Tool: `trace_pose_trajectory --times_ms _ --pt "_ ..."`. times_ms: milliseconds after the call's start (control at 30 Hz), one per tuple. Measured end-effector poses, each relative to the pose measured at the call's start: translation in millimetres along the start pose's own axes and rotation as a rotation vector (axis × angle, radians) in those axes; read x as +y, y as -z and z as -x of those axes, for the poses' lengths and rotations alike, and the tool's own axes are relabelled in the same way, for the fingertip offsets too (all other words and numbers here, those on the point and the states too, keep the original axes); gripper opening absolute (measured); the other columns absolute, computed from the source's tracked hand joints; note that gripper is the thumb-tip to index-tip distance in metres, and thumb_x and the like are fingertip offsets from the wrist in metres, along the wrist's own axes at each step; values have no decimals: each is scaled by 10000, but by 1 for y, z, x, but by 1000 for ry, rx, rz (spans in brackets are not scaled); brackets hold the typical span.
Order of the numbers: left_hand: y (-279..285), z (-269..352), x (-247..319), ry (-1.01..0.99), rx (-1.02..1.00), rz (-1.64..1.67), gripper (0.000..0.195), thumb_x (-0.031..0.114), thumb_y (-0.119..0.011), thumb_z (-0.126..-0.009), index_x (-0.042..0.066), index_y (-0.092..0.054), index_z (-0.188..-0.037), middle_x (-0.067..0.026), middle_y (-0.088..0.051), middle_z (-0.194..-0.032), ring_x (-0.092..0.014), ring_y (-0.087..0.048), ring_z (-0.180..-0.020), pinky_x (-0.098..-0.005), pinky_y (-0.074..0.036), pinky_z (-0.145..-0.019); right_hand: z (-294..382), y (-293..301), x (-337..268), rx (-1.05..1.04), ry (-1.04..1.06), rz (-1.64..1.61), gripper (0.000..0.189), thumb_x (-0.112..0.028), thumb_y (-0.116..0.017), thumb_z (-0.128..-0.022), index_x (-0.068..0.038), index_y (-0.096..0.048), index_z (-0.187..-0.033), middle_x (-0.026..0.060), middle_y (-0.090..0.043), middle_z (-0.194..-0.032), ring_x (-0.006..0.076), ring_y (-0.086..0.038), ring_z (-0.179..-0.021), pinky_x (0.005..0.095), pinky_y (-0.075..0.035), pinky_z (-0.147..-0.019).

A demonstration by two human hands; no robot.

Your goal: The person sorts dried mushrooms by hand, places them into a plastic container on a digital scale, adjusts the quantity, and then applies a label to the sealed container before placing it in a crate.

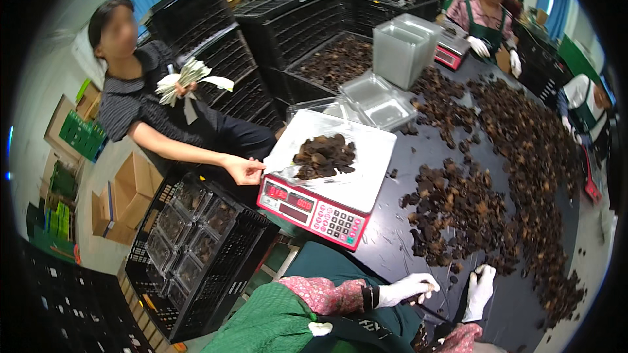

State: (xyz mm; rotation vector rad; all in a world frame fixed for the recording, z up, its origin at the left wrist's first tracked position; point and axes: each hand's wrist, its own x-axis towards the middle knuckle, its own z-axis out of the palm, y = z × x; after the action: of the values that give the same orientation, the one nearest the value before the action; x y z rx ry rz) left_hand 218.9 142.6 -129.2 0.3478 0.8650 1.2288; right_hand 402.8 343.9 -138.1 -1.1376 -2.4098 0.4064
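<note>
My left hand [408, 290], in a white glove, is closed around a few dark pieces of what looks like dried wood ear fungus, above the near edge of the black table. To its right my right hand [480, 292], also white-gloved, rests beside a loose pile of the fungus [456, 215], thumb apart from the fingers and nothing visible between them. A red and white digital scale [314, 211] stands ahead and to the left. On its pan lies a clear plastic tray holding a heap of fungus [326, 156]. A co-worker's hand [245, 170] touches the tray's left edge.
Clear empty trays [380, 100] and tall stacked containers [405, 49] stand behind the scale. A black crate [211, 279] at left holds filled clear boxes. More fungus [530, 137] spreads along the right. The standing co-worker [152, 78] holds paper slips; other co-workers [483, 19] are at the far side.
</note>
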Motion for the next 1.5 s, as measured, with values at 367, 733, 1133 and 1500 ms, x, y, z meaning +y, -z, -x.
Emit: trace_pose_trajectory --times_ms 367,733,1133,1500 --pt "2 6 12 -32 -33 39 203 274 -567 -1027 95 -620 -1107 31 -571 -841 -39 -524 -659 -224 -389 -550 -19 43 -47 87 -295 -758 166 9 -617 -904 -32 -608 -1065 -16 -554 -913 83 -484 -755 210 -403 -695" --pt "14 24 32 -272 163 55 176 190 -515 -1045 80 -632 -1115 42 -567 -815 -21 -521 -657 -174 -404 -514 64 -27 -130 -390 -624 -2179 166 -215 -584 -943 -82 -571 -1041 102 -625 -1140 250 -619 -1034 411 -597 -757" --pt "66 113 193 -1258 970 -1071 147 58 -655 -897 65 -680 -1042 -66 -661 -882 -212 -638 -770 -322 -526 -676 60 -27 -164 -595 -656 -1560 226 -287 -624 -986 -71 -607 -1054 31 -615 -775 142 -564 -577 259 -436 -469" --pt "142 111 245 -655 1203 -2042 506 357 -611 -897 69 -590 -1312 -142 -613 -1186 -326 -523 -1160 -505 -339 -1042 78 -54 -168 -697 -569 -1524 252 -173 -558 -1007 52 -611 -1108 122 -629 -755 181 -579 -570 288 -469 -484"
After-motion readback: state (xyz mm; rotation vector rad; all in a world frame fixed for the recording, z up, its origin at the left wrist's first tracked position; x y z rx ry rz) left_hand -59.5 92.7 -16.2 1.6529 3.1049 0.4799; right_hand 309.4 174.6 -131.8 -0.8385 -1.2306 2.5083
